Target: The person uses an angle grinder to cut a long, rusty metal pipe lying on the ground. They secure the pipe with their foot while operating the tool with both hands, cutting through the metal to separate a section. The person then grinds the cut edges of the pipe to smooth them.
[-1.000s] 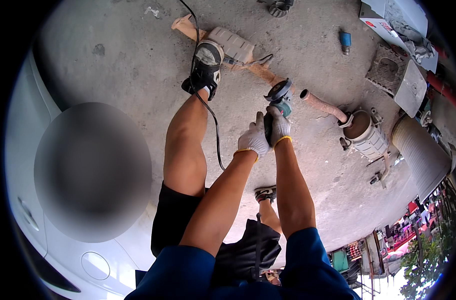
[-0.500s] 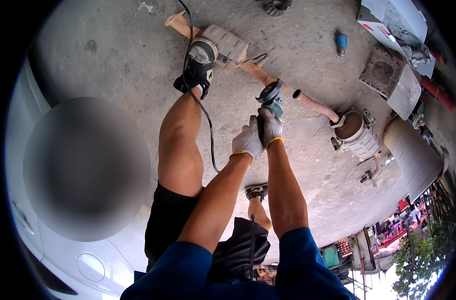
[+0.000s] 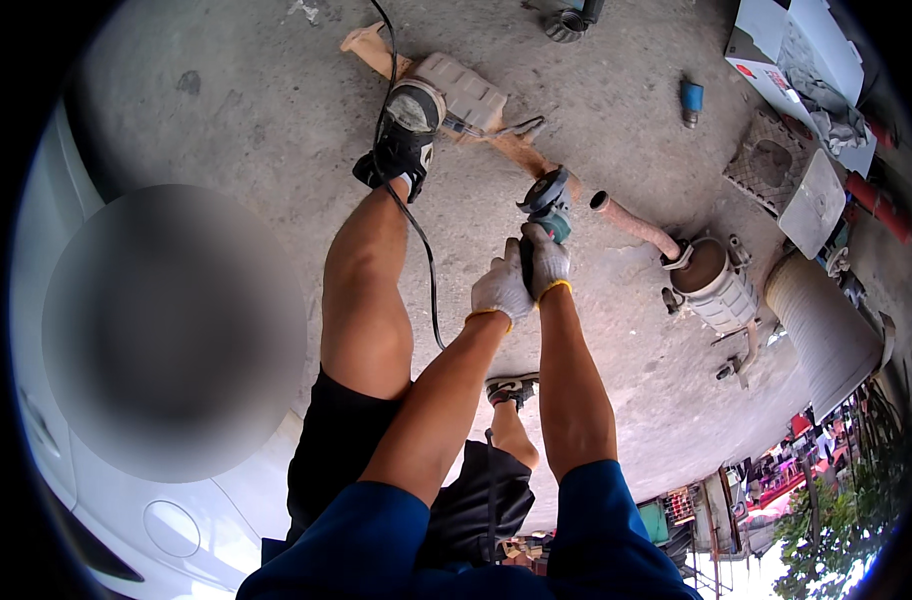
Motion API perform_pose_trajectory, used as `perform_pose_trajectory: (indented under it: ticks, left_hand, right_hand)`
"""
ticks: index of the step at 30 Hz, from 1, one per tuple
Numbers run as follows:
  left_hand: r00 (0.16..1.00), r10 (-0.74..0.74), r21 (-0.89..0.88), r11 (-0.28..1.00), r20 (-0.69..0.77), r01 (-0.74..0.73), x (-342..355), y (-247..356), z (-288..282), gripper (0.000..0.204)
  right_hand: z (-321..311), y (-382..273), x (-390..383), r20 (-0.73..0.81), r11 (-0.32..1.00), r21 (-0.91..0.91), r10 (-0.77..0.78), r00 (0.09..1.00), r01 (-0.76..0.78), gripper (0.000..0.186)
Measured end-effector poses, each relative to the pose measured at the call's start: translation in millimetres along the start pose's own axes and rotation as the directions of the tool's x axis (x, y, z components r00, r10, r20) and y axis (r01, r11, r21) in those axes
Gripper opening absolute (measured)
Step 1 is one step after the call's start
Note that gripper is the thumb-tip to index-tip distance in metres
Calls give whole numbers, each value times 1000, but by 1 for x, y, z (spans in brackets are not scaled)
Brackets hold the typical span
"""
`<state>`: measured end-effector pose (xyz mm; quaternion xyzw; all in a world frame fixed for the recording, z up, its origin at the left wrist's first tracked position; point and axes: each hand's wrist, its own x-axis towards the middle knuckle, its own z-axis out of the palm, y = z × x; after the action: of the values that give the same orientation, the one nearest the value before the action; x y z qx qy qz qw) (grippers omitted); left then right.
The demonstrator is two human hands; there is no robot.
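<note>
Both my hands wear grey-white work gloves with yellow cuffs and wrap round an angle grinder (image 3: 550, 222). My left hand (image 3: 503, 286) grips its dark rear body, and my right hand (image 3: 548, 260) closes beside it, nearer the teal gear head. The grinder's disc and dark guard lie against or just over the end of a rusty exhaust pipe (image 3: 524, 154); whether they touch I cannot tell. That pipe runs out of a flat, ribbed exhaust box (image 3: 463, 88) on the concrete. My left shoe (image 3: 408, 125) presses on the box's near side. A black cable (image 3: 429, 245) passes over that shoe.
A second exhaust canister (image 3: 716, 285) with a rusty pipe lies to the right, beside a big ribbed drum (image 3: 824, 330). Beyond are a blue-topped cylinder (image 3: 691, 100), a white box (image 3: 776, 45) and a red cylinder (image 3: 878, 207). A white car (image 3: 176, 530) stands at left.
The whole scene has shifted slightly down and right in view. My hands keep the same grip on the grinder, which stays at the pipe's end.
</note>
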<state>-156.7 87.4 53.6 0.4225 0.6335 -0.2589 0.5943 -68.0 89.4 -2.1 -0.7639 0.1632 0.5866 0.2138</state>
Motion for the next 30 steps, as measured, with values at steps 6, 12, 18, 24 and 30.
perform_pose_trajectory:
  ticks: [6,12,18,24,30]
  left_hand:
    - [1000,-6,-11,1000,1,6,2,1,1,82]
    - [1000,7,-12,1000,-6,-7,2,2,3,80]
    - [999,-8,-3,1000,-34,7,7,-2,9,82]
    - [999,17,0,1000,-28,-17,17,-8,15,82]
    - [1000,9,28,1000,-11,-9,20,-4,18,86]
  right_hand:
    - [0,-4,-3,20,1000,16,-13,1000,13,26]
    - [1,-7,-5,20,1000,31,1,1000,-2,26]
    - [3,-11,-10,-5,1000,-12,-6,1000,6,31]
    - [5,-10,-6,-58,1000,-7,-14,998,14,26]
    - [0,-14,0,-63,991,-137,-7,998,-2,35]
